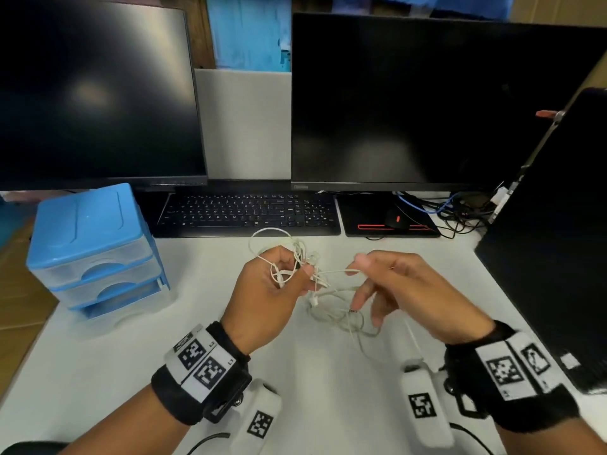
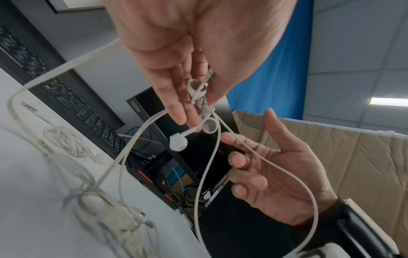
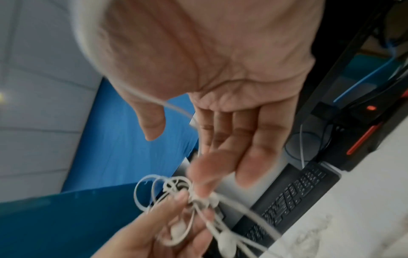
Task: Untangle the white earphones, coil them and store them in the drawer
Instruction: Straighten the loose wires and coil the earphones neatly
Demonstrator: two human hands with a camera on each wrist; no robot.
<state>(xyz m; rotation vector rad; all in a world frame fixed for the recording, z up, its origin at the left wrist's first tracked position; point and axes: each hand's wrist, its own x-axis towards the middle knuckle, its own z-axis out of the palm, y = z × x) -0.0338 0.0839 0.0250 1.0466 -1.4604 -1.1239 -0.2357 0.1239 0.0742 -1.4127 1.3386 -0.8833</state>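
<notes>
I have both hands raised above the white desk (image 1: 98,372), in front of the black keyboard (image 1: 249,213). My left hand (image 1: 269,290) is turned palm inward, wrist angled up from the lower left, its fingers curled round the knotted bunch of the white earphones (image 1: 305,267); the left wrist view shows the thumb and fingertips (image 2: 176,111) pinching the knot, with one earbud (image 2: 178,143) dangling just below them. A loop of cord arcs up over the back of that hand toward the keyboard.

My right hand (image 1: 404,290) sits just beside it, palm down and tilted to the left, with the forearm coming in from the lower right. Thumb and forefinger seem to pinch a single strand that runs taut across to the knot, while the other fingers hang loosely spread and slightly bent; the right wrist view is too blurred to confirm the pinch. The rest of the cord droops between the two hands and lies in slack loops on the desk under them, plug end included.

The blue drawer unit (image 1: 95,247) stands well apart at the left of the desk, its drawers closed.
</notes>
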